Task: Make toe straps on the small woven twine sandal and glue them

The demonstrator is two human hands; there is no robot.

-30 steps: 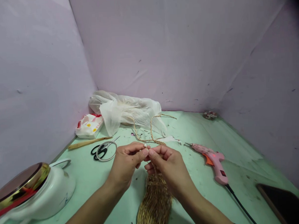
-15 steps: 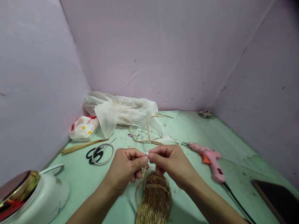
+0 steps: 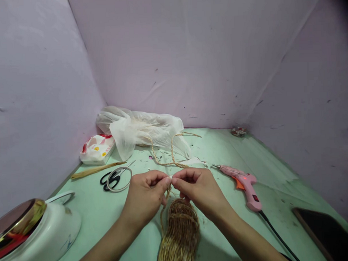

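My left hand [image 3: 147, 192] is closed in a pinch on a thin braided straw cord [image 3: 162, 214], which hangs down below its fingers. My right hand [image 3: 197, 186] is closed too, its thumb and fingertip meeting the left ones around a small white piece [image 3: 170, 177] at the cord's end. The fingertips cover most of that piece, so its kind cannot be made out. Just under the hands lies a woven straw piece [image 3: 180, 233], brown at the top and paler towards the bottom; the cord runs down along its left side.
A pink glue gun [image 3: 244, 181] with a lit red light lies at right, near a dark phone [image 3: 326, 231]. Black-handled scissors [image 3: 114, 180] and a ring [image 3: 107, 185] lie left. Behind are a plastic bag [image 3: 151, 127], tissue pack [image 3: 97, 150] and loose braided cord [image 3: 172, 151]. A white pot [image 3: 60, 233] stands front left.
My fingertips have drawn closer together over the white piece, which shows less now. The left fingers have curled in, and the hanging cord has shifted slightly right.
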